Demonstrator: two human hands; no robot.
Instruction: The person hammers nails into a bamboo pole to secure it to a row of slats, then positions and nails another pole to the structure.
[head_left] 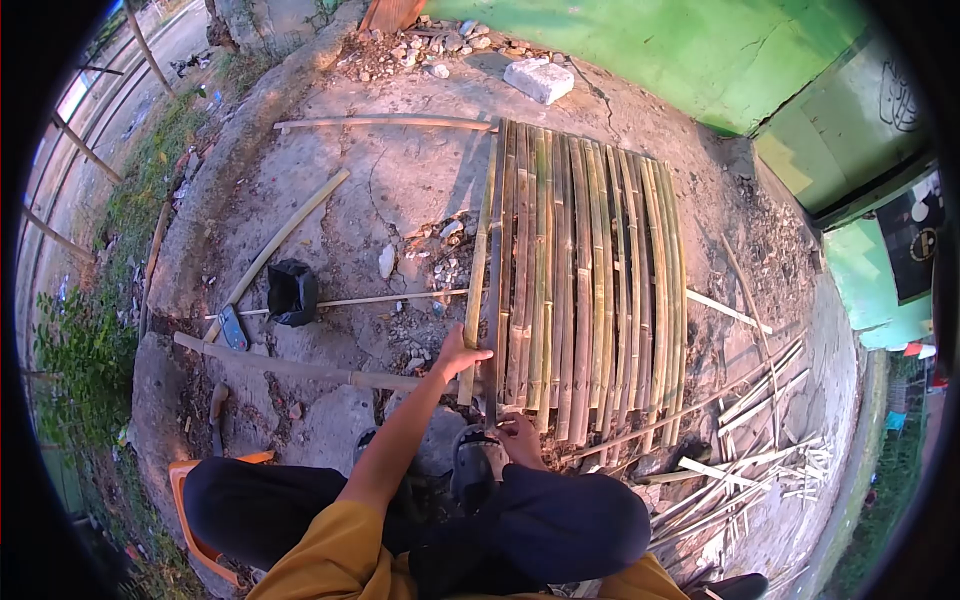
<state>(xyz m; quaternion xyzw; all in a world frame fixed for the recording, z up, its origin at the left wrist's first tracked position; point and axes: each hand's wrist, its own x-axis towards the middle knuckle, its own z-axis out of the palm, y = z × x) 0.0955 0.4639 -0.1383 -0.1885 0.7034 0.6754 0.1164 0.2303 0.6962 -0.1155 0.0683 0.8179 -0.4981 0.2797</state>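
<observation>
Many bamboo slats (583,280) lie side by side as a panel across thin supporting poles on the ground. My left hand (458,354) is at the panel's left edge, on the leftmost pale slat (482,250), with its thumb stretched out to the right over the neighbouring dark slat (493,300). Near the lower end of that dark slat is my right hand (520,438), its fingers bent together at the slat's tip; what they hold, if anything, is too small to make out.
A black bag (292,292) stands to the left, beside a flat metal blade (233,328). A thick bamboo pole (290,368) runs near my feet. Loose split strips (740,470) are heaped at lower right. A white block (539,80) sits by the green wall (680,50).
</observation>
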